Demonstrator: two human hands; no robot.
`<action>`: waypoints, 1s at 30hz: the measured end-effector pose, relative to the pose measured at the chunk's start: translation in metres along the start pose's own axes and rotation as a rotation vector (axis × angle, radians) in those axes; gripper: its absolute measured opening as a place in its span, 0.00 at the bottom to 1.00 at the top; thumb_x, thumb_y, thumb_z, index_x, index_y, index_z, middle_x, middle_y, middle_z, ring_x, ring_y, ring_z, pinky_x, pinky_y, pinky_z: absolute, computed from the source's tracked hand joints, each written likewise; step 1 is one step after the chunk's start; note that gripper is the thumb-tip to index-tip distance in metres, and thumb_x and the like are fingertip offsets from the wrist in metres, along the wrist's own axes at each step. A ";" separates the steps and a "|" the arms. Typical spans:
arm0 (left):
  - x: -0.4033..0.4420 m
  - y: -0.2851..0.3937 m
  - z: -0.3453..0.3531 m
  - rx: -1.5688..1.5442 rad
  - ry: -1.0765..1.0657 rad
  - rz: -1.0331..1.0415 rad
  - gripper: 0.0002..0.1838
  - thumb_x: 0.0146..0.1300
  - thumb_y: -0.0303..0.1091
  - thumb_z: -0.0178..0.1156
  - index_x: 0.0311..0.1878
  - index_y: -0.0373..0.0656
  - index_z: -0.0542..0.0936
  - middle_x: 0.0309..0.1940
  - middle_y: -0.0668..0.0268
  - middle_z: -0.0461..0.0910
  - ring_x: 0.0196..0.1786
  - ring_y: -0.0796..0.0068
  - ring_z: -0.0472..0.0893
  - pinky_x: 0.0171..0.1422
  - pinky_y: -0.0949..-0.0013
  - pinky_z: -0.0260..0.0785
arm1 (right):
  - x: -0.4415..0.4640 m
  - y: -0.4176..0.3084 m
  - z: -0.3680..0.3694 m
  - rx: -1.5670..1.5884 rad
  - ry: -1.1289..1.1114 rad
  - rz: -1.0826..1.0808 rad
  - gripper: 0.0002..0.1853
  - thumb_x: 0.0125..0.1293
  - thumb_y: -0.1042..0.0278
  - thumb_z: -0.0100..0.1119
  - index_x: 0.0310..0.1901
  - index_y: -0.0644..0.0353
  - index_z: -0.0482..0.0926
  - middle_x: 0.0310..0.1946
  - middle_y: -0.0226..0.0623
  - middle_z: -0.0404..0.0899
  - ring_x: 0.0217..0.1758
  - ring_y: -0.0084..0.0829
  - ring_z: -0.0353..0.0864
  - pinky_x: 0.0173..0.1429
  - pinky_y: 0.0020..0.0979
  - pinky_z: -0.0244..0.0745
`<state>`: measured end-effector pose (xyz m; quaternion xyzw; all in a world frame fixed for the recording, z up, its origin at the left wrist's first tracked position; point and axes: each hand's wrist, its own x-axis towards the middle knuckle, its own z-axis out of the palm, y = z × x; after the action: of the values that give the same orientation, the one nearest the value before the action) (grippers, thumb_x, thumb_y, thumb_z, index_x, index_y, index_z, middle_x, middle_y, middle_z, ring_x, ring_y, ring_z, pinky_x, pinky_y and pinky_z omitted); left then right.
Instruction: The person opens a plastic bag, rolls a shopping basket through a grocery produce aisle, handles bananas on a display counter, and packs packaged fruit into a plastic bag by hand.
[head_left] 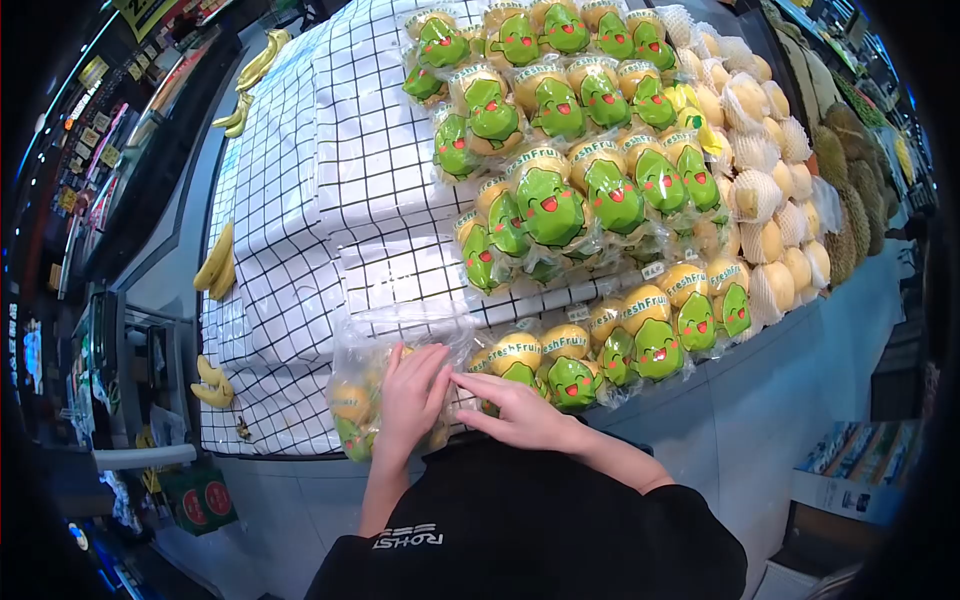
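Note:
A clear plastic bag of yellow fruit (350, 402), with green printing low on it, lies at the front edge of the cloth-covered stand. My left hand (414, 392) rests on top of this bag, its fingers stretched out and closed round nothing. Just to the right, my right hand (515, 412) reaches in from the side with its fingers extended and thumb apart, touching the bag's right side. Its fingertips are close to my left hand. Beside my right hand sits the front row of printed fruit bags (572, 382).
Several rows of printed fruit bags (552, 205) stand behind. Net-wrapped fruit (755, 195) is piled at the right, with spiky brown fruit (845, 190) beyond. Bananas (215, 262) lie along the left edge of the checked cloth (370, 160).

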<state>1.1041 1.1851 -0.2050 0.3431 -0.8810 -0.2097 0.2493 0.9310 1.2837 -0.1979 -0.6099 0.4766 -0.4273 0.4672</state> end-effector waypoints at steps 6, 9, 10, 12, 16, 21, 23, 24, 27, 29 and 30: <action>-0.007 -0.013 -0.002 -0.140 0.040 -0.054 0.13 0.65 0.32 0.59 0.49 0.36 0.81 0.46 0.54 0.83 0.52 0.55 0.81 0.71 0.46 0.59 | 0.001 0.007 0.030 -0.212 0.100 -0.076 0.34 0.68 0.58 0.61 0.69 0.68 0.63 0.64 0.56 0.70 0.67 0.47 0.72 0.68 0.37 0.68; -0.017 -0.007 -0.013 -0.141 0.079 -0.048 0.13 0.65 0.31 0.60 0.50 0.34 0.81 0.46 0.53 0.83 0.53 0.53 0.81 0.70 0.48 0.61 | 0.002 0.007 0.042 -0.319 0.107 -0.088 0.34 0.68 0.58 0.62 0.68 0.71 0.64 0.64 0.57 0.70 0.66 0.49 0.72 0.67 0.39 0.69; -0.022 -0.008 -0.016 -0.149 0.078 -0.046 0.13 0.65 0.31 0.60 0.50 0.34 0.81 0.46 0.53 0.83 0.53 0.53 0.81 0.70 0.48 0.61 | 0.003 0.004 0.045 -0.341 0.102 -0.093 0.31 0.67 0.60 0.62 0.66 0.70 0.66 0.61 0.56 0.73 0.62 0.49 0.75 0.64 0.39 0.71; -0.036 -0.011 -0.023 -0.130 0.159 -0.021 0.14 0.64 0.29 0.61 0.50 0.34 0.81 0.47 0.51 0.83 0.53 0.51 0.81 0.66 0.52 0.66 | 0.004 -0.001 0.049 -0.362 0.096 -0.094 0.29 0.67 0.61 0.62 0.64 0.70 0.69 0.57 0.55 0.76 0.58 0.50 0.78 0.60 0.39 0.74; -0.051 -0.017 -0.040 -0.108 0.164 -0.014 0.14 0.64 0.29 0.61 0.51 0.34 0.82 0.48 0.49 0.82 0.54 0.51 0.81 0.63 0.56 0.70 | 0.021 -0.013 0.051 -0.405 0.258 -0.155 0.19 0.66 0.67 0.61 0.56 0.67 0.75 0.44 0.47 0.82 0.45 0.46 0.81 0.50 0.39 0.77; -0.056 -0.022 -0.055 -0.091 0.122 -0.091 0.11 0.64 0.29 0.61 0.47 0.34 0.83 0.41 0.51 0.84 0.44 0.53 0.83 0.51 0.57 0.73 | 0.053 -0.007 0.071 -0.447 0.354 -0.431 0.17 0.63 0.72 0.61 0.52 0.66 0.77 0.44 0.44 0.81 0.48 0.44 0.80 0.52 0.40 0.76; -0.059 -0.024 -0.059 -0.085 0.121 -0.122 0.11 0.65 0.28 0.60 0.48 0.35 0.83 0.40 0.51 0.84 0.43 0.54 0.84 0.50 0.58 0.73 | 0.063 -0.002 0.077 -0.517 0.366 -0.426 0.16 0.62 0.72 0.61 0.51 0.65 0.77 0.44 0.43 0.80 0.48 0.44 0.80 0.51 0.39 0.76; -0.061 -0.026 -0.062 -0.078 0.124 -0.162 0.11 0.66 0.28 0.59 0.48 0.35 0.83 0.40 0.51 0.85 0.42 0.55 0.84 0.49 0.60 0.73 | 0.067 -0.001 0.079 -0.585 0.369 -0.422 0.16 0.61 0.72 0.61 0.50 0.64 0.77 0.44 0.42 0.80 0.49 0.43 0.79 0.50 0.38 0.75; -0.065 -0.035 -0.061 -0.111 0.167 -0.198 0.11 0.67 0.29 0.59 0.47 0.36 0.84 0.39 0.51 0.85 0.39 0.54 0.84 0.46 0.61 0.74 | 0.071 -0.001 0.081 -0.733 0.312 -0.249 0.18 0.61 0.68 0.63 0.52 0.63 0.77 0.47 0.40 0.81 0.51 0.42 0.79 0.49 0.39 0.76; -0.064 -0.036 -0.062 -0.099 0.148 -0.202 0.11 0.66 0.30 0.60 0.47 0.36 0.84 0.38 0.52 0.85 0.39 0.54 0.83 0.46 0.59 0.73 | 0.074 0.001 0.081 -0.782 0.319 -0.178 0.20 0.60 0.64 0.64 0.52 0.63 0.77 0.47 0.40 0.81 0.50 0.42 0.79 0.49 0.38 0.76; -0.063 -0.035 -0.061 -0.081 0.133 -0.204 0.11 0.64 0.30 0.61 0.47 0.36 0.84 0.37 0.53 0.85 0.39 0.54 0.83 0.46 0.58 0.73 | 0.076 0.002 0.080 -0.827 0.325 -0.114 0.22 0.59 0.60 0.65 0.52 0.63 0.77 0.47 0.40 0.81 0.49 0.41 0.79 0.48 0.37 0.75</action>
<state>1.1977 1.1936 -0.1943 0.4338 -0.8138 -0.2464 0.2981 1.0219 1.2219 -0.2103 -0.6957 0.6403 -0.3160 0.0790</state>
